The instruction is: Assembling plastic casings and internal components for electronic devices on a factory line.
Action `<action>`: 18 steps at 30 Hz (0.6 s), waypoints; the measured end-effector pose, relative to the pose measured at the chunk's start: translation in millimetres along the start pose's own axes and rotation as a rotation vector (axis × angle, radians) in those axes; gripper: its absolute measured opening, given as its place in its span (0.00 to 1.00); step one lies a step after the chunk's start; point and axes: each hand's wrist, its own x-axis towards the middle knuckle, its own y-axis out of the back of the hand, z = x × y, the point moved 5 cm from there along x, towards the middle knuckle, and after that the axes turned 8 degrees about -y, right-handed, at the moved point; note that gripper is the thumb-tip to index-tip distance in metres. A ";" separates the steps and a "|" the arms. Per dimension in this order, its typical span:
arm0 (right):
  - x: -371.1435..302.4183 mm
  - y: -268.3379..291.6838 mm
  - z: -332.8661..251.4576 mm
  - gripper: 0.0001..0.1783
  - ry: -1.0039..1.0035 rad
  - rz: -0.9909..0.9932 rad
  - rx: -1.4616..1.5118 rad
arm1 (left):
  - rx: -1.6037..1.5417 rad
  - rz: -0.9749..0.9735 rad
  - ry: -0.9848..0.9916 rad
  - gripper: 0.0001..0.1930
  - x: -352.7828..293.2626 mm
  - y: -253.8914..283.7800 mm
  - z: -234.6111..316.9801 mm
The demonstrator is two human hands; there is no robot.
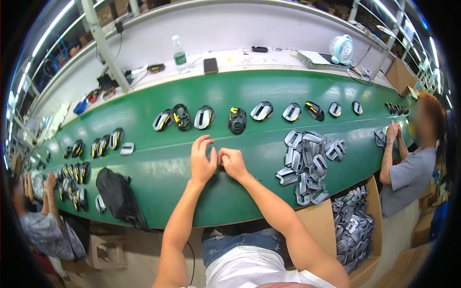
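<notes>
My left hand (202,161) is raised over the green bench, its fingers curved and apart, with nothing visible in them. Close beside it, my right hand (233,163) is closed, fingers curled inward. Whatever it may hold is hidden. Just beyond both hands lies a black oval plastic part with yellow pieces (236,121). To its left is a black-and-silver oval part (204,117), and to its right another silver-faced part (262,111). A loose pile of grey plastic frames (307,161) lies to the right of my right hand.
A cardboard box (377,225) of grey frames stands at the bench's right front edge. A black bag (117,194) lies at left. Co-workers sit at both sides. A bottle (179,55), a dark phone-like slab (210,66) and a fan (341,49) stand along the back ledge.
</notes>
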 end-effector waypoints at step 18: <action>5.4 -1.3 -11.2 0.06 0.160 0.044 -0.003 | 0.107 -0.835 -0.235 0.28 -12.9 -154.7 126.2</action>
